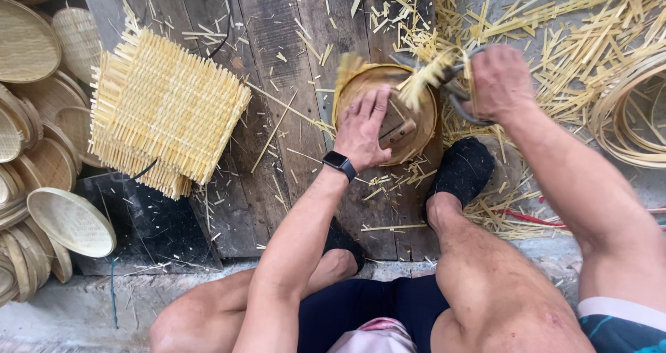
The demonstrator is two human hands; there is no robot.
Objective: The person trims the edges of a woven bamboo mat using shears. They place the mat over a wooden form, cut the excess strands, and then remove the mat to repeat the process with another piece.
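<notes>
screens: one, the small rounded-rectangular face of a wristwatch [338,161], black and dark, on a black band at the wrist of the left hand [363,128], facing up, near the middle of the view. packages, labels, signs: none seen.

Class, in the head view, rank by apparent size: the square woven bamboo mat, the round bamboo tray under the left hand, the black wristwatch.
1. Square woven bamboo mat
2. Round bamboo tray
3. Black wristwatch

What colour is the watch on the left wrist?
Black: the watch has a dark square face and black band, seen in the head view.
</notes>
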